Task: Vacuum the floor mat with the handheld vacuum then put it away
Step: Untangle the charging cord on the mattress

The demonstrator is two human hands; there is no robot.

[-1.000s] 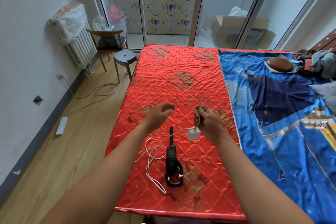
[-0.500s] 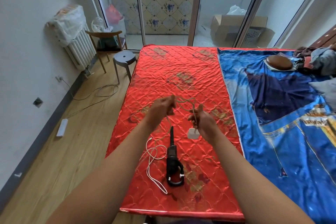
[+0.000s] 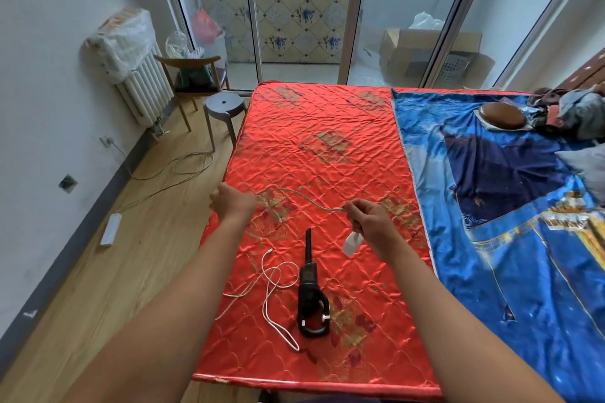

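The right hand's fingers (image 3: 356, 206) pinch one end of a thin cord (image 3: 307, 201). The left hand (image 3: 234, 204) is curled round the other end, its fingertips hidden behind its own back. The cord sags in a shallow arc between them, above the red quilted mat (image 3: 327, 114). A white charger plug (image 3: 351, 244) dangles just under the right hand (image 3: 373, 224).

The handheld vacuum (image 3: 311, 298) lies on the mat between the forearms, touched by neither hand. Its narrow nozzle points away and its loop handle is nearest the person. Loose white cable loops (image 3: 271, 285) lie just to its left; whether they are one run with the held cord I cannot tell.

The vacuum looks like rigid plastic, small and probably light enough for one hand. The loop handle at the near end is the natural place to take it, not the thin nozzle. The cord is limp and likely to snag, so it wants setting aside first. The mat's satin face looks slippery and may ruck under the nozzle.
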